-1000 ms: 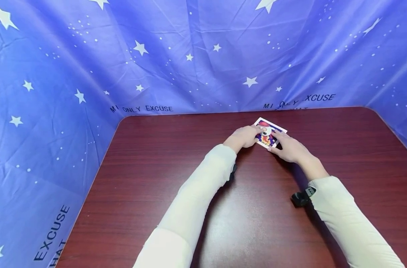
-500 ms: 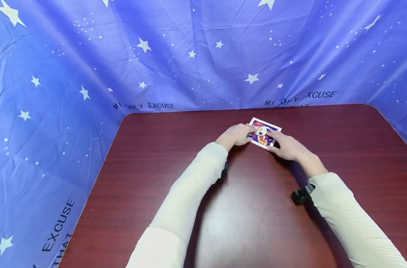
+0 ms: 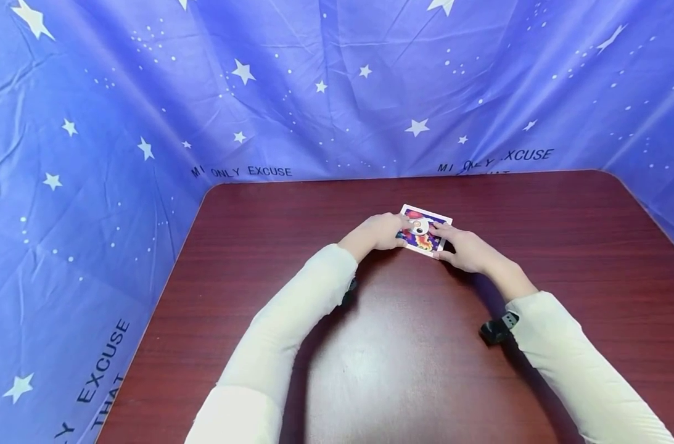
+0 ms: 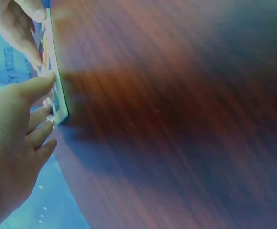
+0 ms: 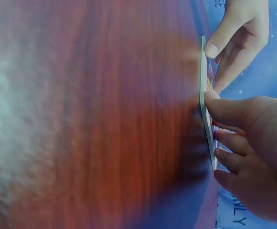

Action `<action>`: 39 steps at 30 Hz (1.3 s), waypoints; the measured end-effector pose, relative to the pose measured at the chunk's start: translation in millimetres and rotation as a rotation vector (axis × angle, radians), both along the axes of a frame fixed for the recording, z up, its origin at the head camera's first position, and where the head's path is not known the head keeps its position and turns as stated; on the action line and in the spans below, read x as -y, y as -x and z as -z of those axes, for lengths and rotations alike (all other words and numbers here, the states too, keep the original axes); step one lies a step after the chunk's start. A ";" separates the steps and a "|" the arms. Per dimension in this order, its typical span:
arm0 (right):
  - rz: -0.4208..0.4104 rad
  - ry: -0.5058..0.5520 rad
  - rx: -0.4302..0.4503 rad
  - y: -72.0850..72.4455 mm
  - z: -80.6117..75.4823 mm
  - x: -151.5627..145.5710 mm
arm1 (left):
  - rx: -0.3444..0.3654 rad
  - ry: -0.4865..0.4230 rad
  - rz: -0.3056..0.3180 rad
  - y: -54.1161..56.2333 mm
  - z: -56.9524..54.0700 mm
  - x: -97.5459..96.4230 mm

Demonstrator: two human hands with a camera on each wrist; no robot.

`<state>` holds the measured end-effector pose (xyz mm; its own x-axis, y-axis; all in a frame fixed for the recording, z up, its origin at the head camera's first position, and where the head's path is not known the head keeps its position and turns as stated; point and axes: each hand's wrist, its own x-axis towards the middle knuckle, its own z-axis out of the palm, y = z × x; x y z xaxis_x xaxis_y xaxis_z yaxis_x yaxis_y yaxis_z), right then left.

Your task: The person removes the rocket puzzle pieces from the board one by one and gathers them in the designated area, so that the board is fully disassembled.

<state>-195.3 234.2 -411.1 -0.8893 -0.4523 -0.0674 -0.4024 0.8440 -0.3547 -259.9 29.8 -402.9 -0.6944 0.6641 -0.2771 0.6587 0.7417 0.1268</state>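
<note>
A small square picture board (image 3: 423, 240) with a white border and a purple cartoon print lies at the back half of the table, between both hands. My left hand (image 3: 378, 232) holds its left side, fingertips over the print and thumb at the near edge. On the opposite side, my right hand (image 3: 467, 248) grips it the same way, with its thumb (image 5: 212, 98) on the near edge. From the right wrist, the board's pale near edge (image 5: 203, 71) shows a slight kink around the middle. The fingers cover parts of the print.
The dark red wooden table (image 3: 248, 246) spreads around the hands. A blue curtain (image 3: 342, 111) with white stars hangs behind its far edge and along the sides. A black wrist device (image 3: 497, 328) sits at the right cuff.
Both hands have moved left and a little toward the person, and the picture board has come along between them. The head view has shifted slightly.
</note>
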 end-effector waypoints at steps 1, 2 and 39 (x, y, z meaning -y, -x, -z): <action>-0.005 0.004 0.003 -1.1 0.0 1.1 | -0.007 0.000 0.005 -3.3 -0.8 2.7; -0.017 0.007 0.000 -2.3 0.0 2.3 | -0.016 0.002 0.009 -6.9 -1.6 5.4; -0.282 0.015 -0.039 -67.7 1.0 38.8 | -0.047 -0.124 0.108 -114.2 1.5 99.2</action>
